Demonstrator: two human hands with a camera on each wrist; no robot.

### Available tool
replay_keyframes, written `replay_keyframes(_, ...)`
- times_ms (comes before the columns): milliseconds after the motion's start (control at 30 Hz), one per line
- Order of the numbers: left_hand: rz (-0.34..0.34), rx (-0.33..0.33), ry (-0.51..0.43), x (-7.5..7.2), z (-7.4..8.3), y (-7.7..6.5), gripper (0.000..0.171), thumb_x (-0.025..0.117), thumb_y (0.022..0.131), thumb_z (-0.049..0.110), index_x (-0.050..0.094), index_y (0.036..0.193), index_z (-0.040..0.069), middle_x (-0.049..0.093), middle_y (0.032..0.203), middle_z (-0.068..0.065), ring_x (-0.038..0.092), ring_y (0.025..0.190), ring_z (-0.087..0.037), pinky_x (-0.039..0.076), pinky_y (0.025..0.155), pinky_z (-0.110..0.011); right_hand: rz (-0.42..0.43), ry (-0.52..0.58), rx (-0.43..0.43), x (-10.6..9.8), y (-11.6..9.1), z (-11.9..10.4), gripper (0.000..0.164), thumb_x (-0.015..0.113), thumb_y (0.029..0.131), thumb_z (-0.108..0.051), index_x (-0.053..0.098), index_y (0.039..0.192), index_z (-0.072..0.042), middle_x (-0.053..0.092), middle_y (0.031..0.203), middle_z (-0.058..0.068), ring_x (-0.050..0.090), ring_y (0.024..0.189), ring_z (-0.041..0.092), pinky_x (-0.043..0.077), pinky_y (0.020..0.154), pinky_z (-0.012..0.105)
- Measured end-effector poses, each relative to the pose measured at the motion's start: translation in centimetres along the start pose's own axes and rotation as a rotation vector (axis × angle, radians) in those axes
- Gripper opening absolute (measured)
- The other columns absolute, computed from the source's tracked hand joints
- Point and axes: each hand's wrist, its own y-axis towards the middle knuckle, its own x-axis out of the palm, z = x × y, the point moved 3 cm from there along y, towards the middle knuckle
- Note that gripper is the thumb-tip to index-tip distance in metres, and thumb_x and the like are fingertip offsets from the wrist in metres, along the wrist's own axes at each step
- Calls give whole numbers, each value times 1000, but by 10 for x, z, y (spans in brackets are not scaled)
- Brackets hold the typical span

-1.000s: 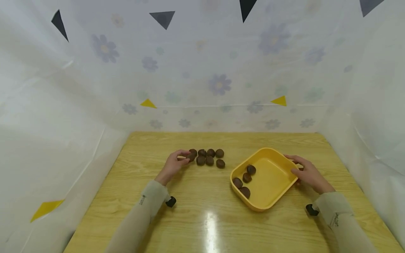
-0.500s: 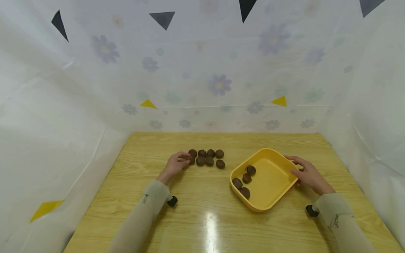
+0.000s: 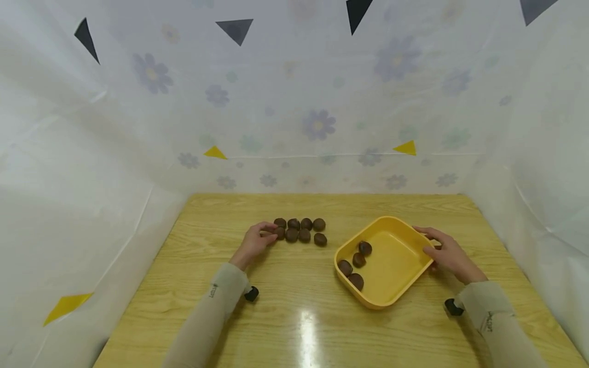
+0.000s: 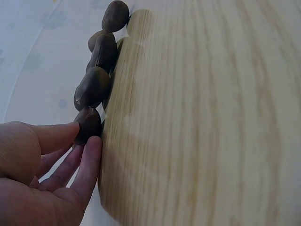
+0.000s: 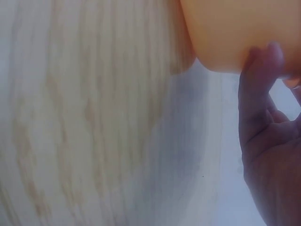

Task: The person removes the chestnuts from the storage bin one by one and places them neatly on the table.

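Observation:
Two short rows of brown chestnuts lie on the wooden table, left of centre in the head view. My left hand [image 3: 254, 242] is at the left end of the nearer row. Its thumb and fingers pinch the end chestnut [image 4: 89, 126], which stands in line with the others in the left wrist view. At the right, my right hand [image 3: 451, 254] grips the right side of a yellow plastic box [image 3: 398, 266], thumb against its wall. Inside the box, several chestnuts [image 3: 359, 259] lie along the left side.
The wooden table [image 3: 285, 317] reaches back to a white flowered sheet [image 3: 276, 128], with sheeting on both sides as well. One chestnut [image 3: 320, 239] at the right end of the nearer row sits slightly apart, close to the box's left corner.
My left hand has brought its chestnut slightly toward me, down into the nearer row, uncovering the one behind it. The right hand and the box have stayed in place.

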Motion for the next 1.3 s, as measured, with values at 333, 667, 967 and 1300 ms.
replay_keyframes(333, 5, -14, -44, -4, 1, -1, 31, 68, 100, 3, 67, 131, 2, 65, 129, -20, 68, 115, -34, 58, 94, -40, 12, -12, 16, 0, 0, -1, 56, 51, 109, -11, 35, 163, -14, 32, 152, 35, 59, 69, 26, 53, 51, 41)
replay_keyframes(667, 1, -52, -79, -8, 12, -5, 36, 64, 103, 7, 62, 138, 1, 59, 134, -21, 67, 114, -36, 59, 94, -45, 9, 21, 11, 0, 1, 0, 55, 51, 109, -11, 36, 162, -14, 36, 148, 33, 59, 67, 26, 53, 49, 41)
replay_keyframes(967, -29, -5, -116, -12, 31, -12, 39, 62, 105, 10, 57, 143, 3, 57, 135, -21, 65, 114, -38, 56, 100, -53, 2, 22, 9, 0, 1, -1, 55, 51, 109, -12, 36, 162, -13, 36, 147, 34, 59, 68, 25, 53, 49, 41)
replay_keyframes(1300, -94, 39, -128, 4, 59, -18, 36, 64, 105, 14, 60, 140, 10, 58, 135, -19, 65, 113, -35, 55, 101, -56, 3, 2, -1, 0, 2, 0, 54, 51, 110, -14, 37, 161, -13, 36, 147, 33, 60, 69, 28, 53, 50, 41)
